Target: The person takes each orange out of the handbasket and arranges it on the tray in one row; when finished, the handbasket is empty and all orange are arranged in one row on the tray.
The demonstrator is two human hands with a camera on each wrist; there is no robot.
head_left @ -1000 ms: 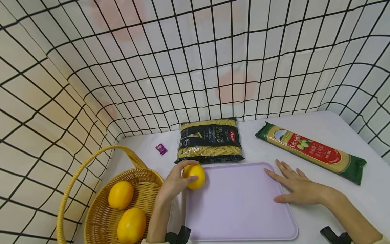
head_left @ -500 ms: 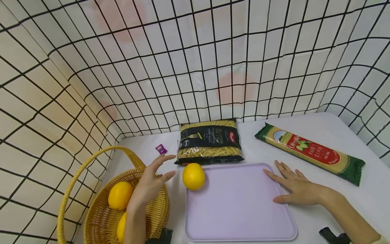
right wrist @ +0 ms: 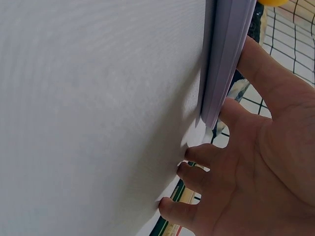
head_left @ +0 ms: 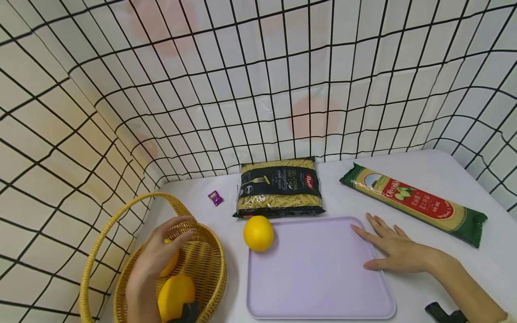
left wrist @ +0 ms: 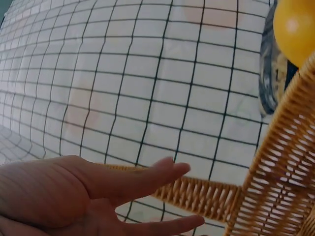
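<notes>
My left hand point(head_left: 155, 255) is over the wicker basket point(head_left: 221, 264), fingers apart and slightly bent. In the left wrist view its thumb and fingers point(left wrist: 170, 226) show a gap with nothing between them. Below it in the basket lie two yellow fruits; the nearer fruit point(head_left: 174, 296) shows well, and the farther fruit point(head_left: 171, 262) is partly behind the hand. Another yellow fruit point(head_left: 258, 233) sits on the far left corner of the lilac tray point(head_left: 319, 273). My right hand point(head_left: 397, 251) lies with spread fingers at the tray's right edge, thumb and index fingertip on the rim.
Behind the tray lies a bag of penne point(head_left: 278, 188). A long spaghetti packet point(head_left: 416, 204) lies slanted at the back right. A small purple wrapped candy point(head_left: 216, 198) is left of the penne. The basket's tall handle point(head_left: 94, 251) arches up on the left; gridded cloth walls surround the table.
My left hand has let go of the yellow fruit on the tray's corner and moved left over the basket. The right hand has stayed at the tray's edge.
</notes>
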